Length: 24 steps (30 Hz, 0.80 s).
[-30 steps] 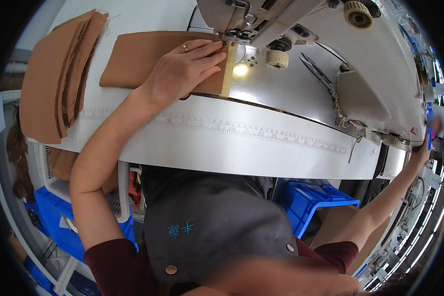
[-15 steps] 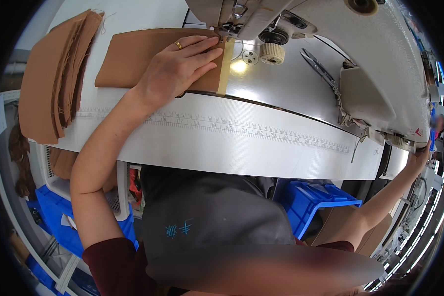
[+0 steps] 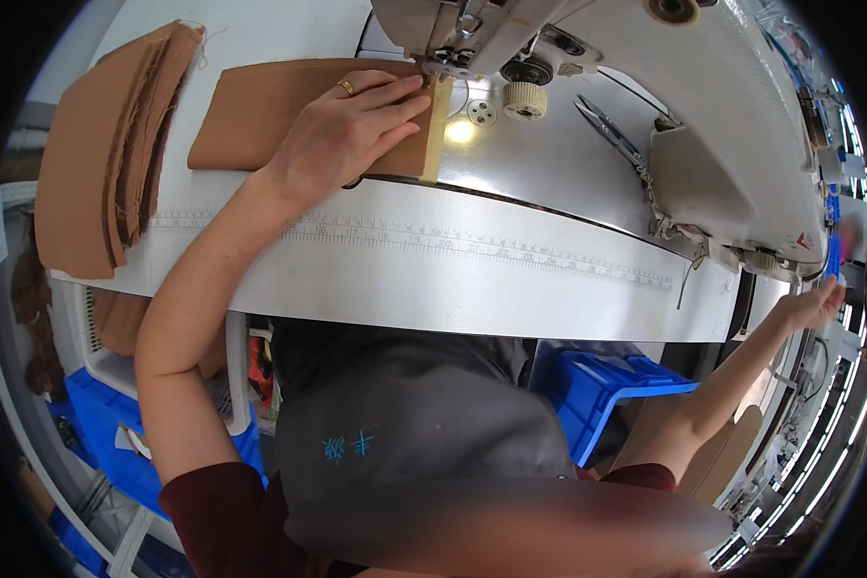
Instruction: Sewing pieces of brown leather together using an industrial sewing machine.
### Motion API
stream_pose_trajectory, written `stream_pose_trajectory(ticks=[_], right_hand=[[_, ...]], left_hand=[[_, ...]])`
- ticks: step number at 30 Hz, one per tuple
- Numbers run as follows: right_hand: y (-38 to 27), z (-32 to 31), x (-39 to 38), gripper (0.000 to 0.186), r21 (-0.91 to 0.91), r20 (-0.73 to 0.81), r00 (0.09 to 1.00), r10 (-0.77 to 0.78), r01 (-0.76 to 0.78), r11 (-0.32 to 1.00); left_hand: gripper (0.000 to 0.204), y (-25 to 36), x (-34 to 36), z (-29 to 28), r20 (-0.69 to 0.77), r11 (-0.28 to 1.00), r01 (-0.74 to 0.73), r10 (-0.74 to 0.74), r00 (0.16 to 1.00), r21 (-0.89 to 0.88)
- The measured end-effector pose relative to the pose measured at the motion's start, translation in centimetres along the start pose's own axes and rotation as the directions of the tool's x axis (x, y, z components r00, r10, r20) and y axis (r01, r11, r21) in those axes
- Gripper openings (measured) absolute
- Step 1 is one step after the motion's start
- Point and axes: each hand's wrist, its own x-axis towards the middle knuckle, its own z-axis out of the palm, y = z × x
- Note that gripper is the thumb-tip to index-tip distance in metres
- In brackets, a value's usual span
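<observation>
My left hand [image 3: 342, 135] lies flat on a folded brown fabric piece [image 3: 246, 116], fingers stretched toward the sewing machine's needle area [image 3: 443, 65]. A pale yellow strip [image 3: 433, 140] runs along the fabric's right edge, under the presser foot area. The needle itself is hard to make out. Far off at the right, my right hand [image 3: 815, 305] is raised beside the end of the sewing machine [image 3: 742, 144]. Its fingers are loosely bent and a little apart, with nothing visible in them.
A stack of brown fabric pieces [image 3: 106, 144] lies at the table's left. Thread snips [image 3: 609, 130] rest on the metal plate near the machine's arm. A printed ruler scale [image 3: 414, 236] crosses the white table [image 3: 511, 303]. Below are a blue bin [image 3: 597, 385] and a white basket [image 3: 238, 385].
My right hand has come away from the end of the machine, slightly down and toward me. My left hand stays on the fabric. The whole view has shifted slightly.
</observation>
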Motion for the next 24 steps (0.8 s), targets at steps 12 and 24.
stream_pose_trajectory(ticks=[12,24], right_hand=[[-20.6,17.3,-33.0,0.033,0.412,0.856,0.136,-0.498,0.401,0.818],[-21.0,16.9,-29.5,0.019,0.308,0.816,0.548,-0.182,-0.147,0.94]], left_hand=[[0.038,-0.6,-0.1,-0.5,0.08,0.999,-0.019,0.021,0.997,-0.026],[0.04,-0.9,0.1,-0.8,0.058,0.999,-0.016,0.019,0.998,-0.05]])
